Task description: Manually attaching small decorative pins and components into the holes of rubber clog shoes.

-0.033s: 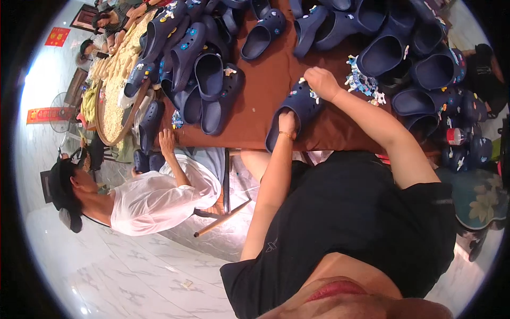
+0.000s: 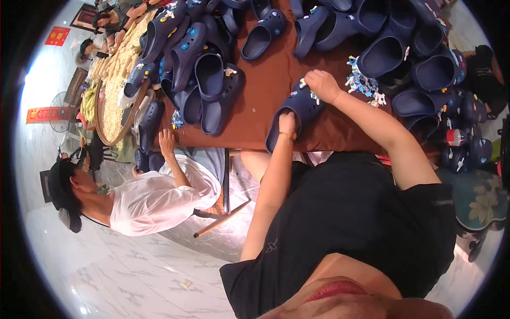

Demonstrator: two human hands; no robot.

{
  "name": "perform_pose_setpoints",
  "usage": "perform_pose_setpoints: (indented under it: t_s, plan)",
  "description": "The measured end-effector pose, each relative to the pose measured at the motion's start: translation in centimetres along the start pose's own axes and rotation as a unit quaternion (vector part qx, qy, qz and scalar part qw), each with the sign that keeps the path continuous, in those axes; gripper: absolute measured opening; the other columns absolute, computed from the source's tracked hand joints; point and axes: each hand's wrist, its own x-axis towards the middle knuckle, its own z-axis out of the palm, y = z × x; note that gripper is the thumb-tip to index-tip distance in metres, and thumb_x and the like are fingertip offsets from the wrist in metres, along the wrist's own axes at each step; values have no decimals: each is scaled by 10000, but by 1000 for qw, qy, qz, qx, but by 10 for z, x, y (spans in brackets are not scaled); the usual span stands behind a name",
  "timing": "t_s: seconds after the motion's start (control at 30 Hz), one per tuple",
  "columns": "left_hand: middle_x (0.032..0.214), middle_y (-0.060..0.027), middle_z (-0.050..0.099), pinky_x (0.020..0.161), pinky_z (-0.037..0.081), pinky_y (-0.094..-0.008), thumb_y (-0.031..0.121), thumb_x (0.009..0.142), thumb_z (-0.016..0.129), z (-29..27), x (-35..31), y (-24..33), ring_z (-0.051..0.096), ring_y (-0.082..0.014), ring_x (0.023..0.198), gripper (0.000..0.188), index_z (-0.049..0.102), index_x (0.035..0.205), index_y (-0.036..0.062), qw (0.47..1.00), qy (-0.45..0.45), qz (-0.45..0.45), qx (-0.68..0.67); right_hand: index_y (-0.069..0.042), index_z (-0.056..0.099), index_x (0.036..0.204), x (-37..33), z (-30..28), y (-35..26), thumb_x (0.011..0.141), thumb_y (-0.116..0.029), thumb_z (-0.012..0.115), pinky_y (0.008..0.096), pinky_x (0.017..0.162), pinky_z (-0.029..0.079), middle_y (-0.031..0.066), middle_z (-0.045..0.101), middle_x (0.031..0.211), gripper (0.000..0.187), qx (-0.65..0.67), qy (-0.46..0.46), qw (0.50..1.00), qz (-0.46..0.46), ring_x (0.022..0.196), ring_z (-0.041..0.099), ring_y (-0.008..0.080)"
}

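A navy clog (image 2: 305, 109) with white charms on its upper lies on the brown tablecloth in front of me, its toe pointing away to the right. My left hand (image 2: 287, 123) reaches into its foot opening, and the fingers are hidden inside. Over the toe end, my right hand (image 2: 322, 85) is closed with curled fingers; a small white charm (image 2: 303, 83) shows beside the fingertips. What the fingers pinch is hidden. To the right of that hand lies a pile of blue and white charms (image 2: 362, 84).
Navy clogs crowd the table's left (image 2: 211, 80), far and right sides (image 2: 382, 56). A bottle with a red label (image 2: 454, 136) stands among the right ones. At left, a co-worker in a white shirt (image 2: 154, 202) rests a hand on the table edge, near a large basket (image 2: 112, 114) of pale pieces.
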Motion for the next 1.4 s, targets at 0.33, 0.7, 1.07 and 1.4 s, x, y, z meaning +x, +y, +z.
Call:
perform_pose_setpoints:
  t_s: [0.33,0.7,1.07,1.4]
  plan:
    - [940,-229,593,768,462,-365,43,662,513,-7,2,2,580,-331,880,267,601,908,-12,872,-68,56,482,-35,577,797,-9,0,-9,633,-88,569,387,746,400,94,570,831,172,-30,-188,982,15,871,510,254]
    - [1055,-102,579,820,427,-289,83,784,462,-3,-10,4,554,-209,967,406,481,1179,-11,991,-105,-46,72,-91,618,984,-14,-25,-32,702,-171,596,403,842,381,88,599,1019,294,107,-104,969,197,1022,487,281]
    - [1195,-79,481,885,428,-376,-9,774,470,59,-39,76,500,-237,1059,519,353,1269,96,955,-193,49,-220,41,273,1281,-71,-60,-114,644,-284,711,396,839,431,282,488,1131,838,473,-38,788,393,1038,519,350]
    - [1153,-136,521,823,455,-297,50,884,449,83,-95,89,546,-189,995,377,396,1257,44,961,-251,112,-11,40,465,1089,18,-101,39,733,-215,554,411,834,425,254,577,991,447,247,247,843,408,945,554,387]
